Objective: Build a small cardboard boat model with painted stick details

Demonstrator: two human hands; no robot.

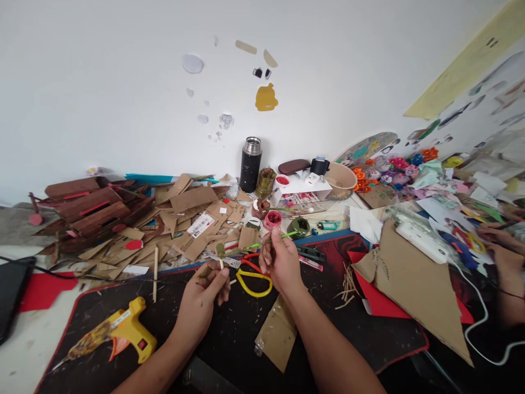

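Head view | left hand (pixel 204 295) pinches a small wooden stick (pixel 222 261) upright, olive tip raised clear for painting | right hand (pixel 281 262) closed on a green-handled brush (pixel 283 236), poised just right of the stick | green paint pot (pixel 299 226) beyond the stick, within dipping reach | yellow scissors (pixel 254 279) just right of the stick | glue gun (pixel 123 331) well left of it.

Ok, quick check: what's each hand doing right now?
Left hand: closed on a small stick with a greenish tip.
Right hand: closed on a green-handled brush.
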